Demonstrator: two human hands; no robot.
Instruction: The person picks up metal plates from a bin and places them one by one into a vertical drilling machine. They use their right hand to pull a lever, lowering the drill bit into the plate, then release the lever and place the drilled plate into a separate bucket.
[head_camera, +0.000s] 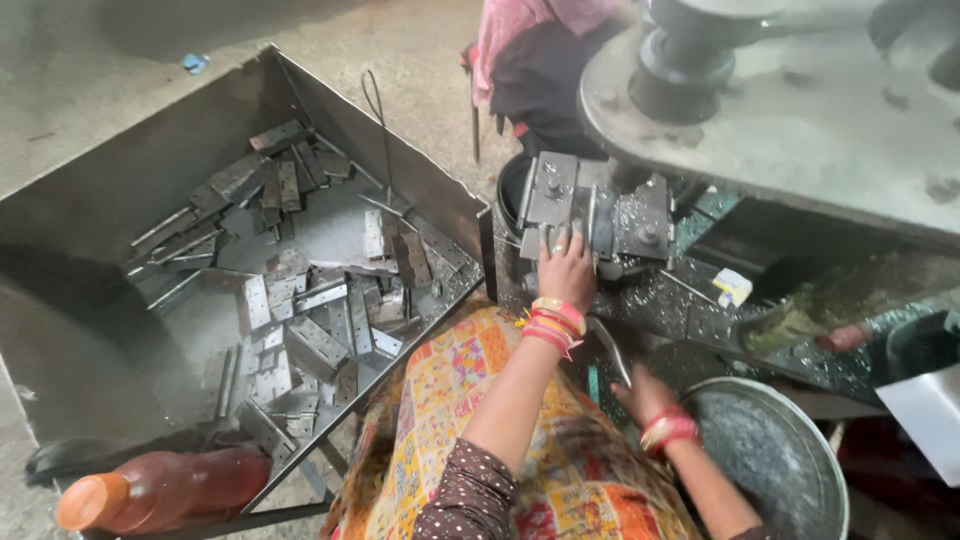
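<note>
Here, the biggest thing in view is the open sheet-metal bin (120, 200), which fills everything left of the drill-press fixture (595, 215) and holds a loose heap of flat grey hinge plates (300, 320) with punched holes, scattered across its sloped floor. Above and right of the fixture spreads the round grey machine table (800, 130), with a heavy dark spindle housing (690, 60) standing on it. Below and right of the fixture sits a round metal basin (770, 460) with a pale rim, its inside grey and wet-looking. Far down-left of the fixture, past the bin's near corner, lies a reddish-brown plastic bottle (170, 485) with an orange cap, on its side. Behind the fixture, another person's pink and dark clothing (530, 50) shows at the top edge.

The fixture itself is a pair of clamped steel blocks with bolts, strewn with metal chips. The left hand (567, 268), bangles at the wrist, rests right against the fixture's front edge, fingers together and pressed onto a small plate there; whether they pinch it I cannot tell. The right hand (645, 395) hangs below the fixture, just beside the basin's rim, fingers curled around a thin curved metal rod (610, 350) that points up toward the fixture.
</note>
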